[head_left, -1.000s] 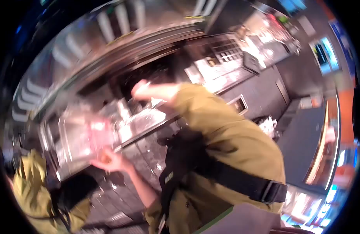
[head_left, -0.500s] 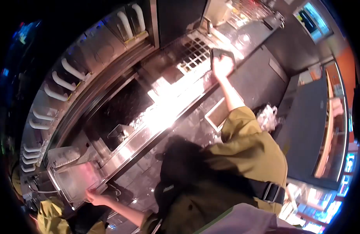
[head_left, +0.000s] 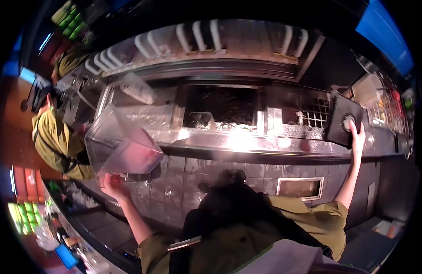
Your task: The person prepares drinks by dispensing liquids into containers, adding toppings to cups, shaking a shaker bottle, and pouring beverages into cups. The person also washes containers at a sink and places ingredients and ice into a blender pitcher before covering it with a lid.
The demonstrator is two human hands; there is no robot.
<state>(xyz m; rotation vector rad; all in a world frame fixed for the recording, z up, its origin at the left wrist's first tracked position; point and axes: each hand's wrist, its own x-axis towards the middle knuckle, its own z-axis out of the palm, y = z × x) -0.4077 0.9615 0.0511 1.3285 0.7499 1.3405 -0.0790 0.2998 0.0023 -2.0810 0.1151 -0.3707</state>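
Note:
My left hand [head_left: 112,186] is closed on the near edge of a clear plastic container [head_left: 124,144], which is tilted over the left end of the steel counter. Pinkish light shows through its wall. On the right, my right hand [head_left: 356,136] grips a black rectangular slab [head_left: 345,116], tilted up beside a white grid [head_left: 315,114] set in the counter. A pale round spot shows on the slab near my fingers; whether it is a knob or a hole I cannot tell.
The steel counter [head_left: 206,138] holds a dark sunken basin [head_left: 224,102]. A clear tub [head_left: 137,87] lies behind the container. White curved handles [head_left: 199,36] line the back. A co-worker [head_left: 55,132] stands left. A framed panel [head_left: 300,188] is in the tiled floor.
My view has swung round to face the counter. The clear container is now raised and tilted at my left hand. The black slab in my right hand has turned upward.

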